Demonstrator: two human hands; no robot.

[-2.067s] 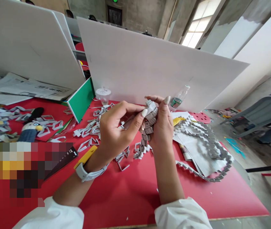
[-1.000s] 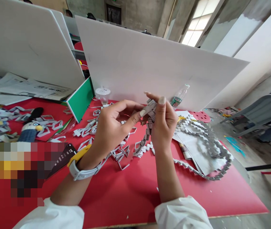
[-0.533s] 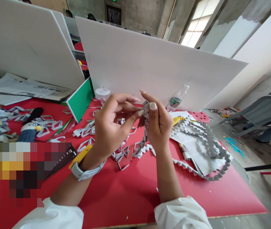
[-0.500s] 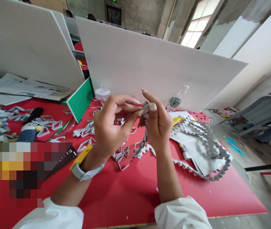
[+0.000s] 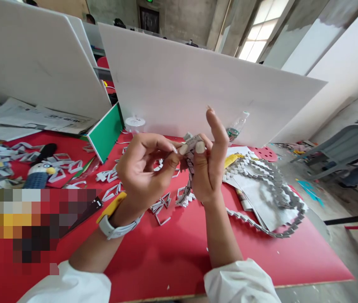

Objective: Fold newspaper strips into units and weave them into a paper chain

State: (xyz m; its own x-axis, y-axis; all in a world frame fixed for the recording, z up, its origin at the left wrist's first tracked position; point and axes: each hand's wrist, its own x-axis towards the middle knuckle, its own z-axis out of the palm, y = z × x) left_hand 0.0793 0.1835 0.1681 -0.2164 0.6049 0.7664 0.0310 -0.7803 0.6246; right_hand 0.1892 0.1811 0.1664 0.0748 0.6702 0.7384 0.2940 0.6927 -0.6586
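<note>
Since a moment ago, the right hand's (image 5: 208, 170) index finger has swung away from the work and now points upward, and the left hand (image 5: 144, 172) has drawn slightly toward the table's left edge. From where I stand, both hands are grasping a folded-paper chain (image 5: 193, 144), raised above the middle of the red table (image 5: 160, 265). The right thumb presses its upper end against the fingers behind, while the left thumb and fingertips pinch that same end from the other side. The lower part hangs down between the hands to the surface.

Loose folded strips (image 5: 112, 191) lie beyond the left wrist, toward the far edge, where a lidded clear cup (image 5: 135, 123) stands before a white board (image 5: 210, 84). A plastic bottle (image 5: 233, 132) leans at that same edge, past the right hand. Nearer the right edge, a long zigzag paper band (image 5: 279, 234) loops over some sheets of paper (image 5: 267, 210); I can't tell whether it joins the held piece. A knitted toy (image 5: 36, 176) sits toward the left edge, close to more strips.
</note>
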